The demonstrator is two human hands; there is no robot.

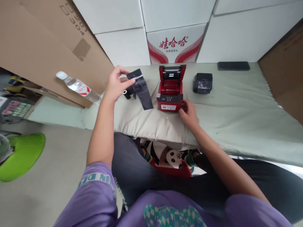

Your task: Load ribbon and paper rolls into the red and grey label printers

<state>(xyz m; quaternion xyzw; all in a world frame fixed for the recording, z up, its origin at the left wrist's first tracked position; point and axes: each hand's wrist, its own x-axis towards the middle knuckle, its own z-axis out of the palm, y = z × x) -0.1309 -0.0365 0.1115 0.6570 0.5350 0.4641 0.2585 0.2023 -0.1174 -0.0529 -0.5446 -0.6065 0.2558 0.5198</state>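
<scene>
My left hand (115, 84) pinches a glossy black ribbon strip (142, 91), hiding its roll. My right hand (188, 113) grips the boxy red plastic printer (170, 94) near the cloth-covered surface's (236, 104) front edge.

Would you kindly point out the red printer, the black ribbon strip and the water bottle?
red printer (169, 98): head view, on its front control panel.
black ribbon strip (144, 94): head view, on the hanging film.
water bottle (79, 87): head view, on its label.
</scene>
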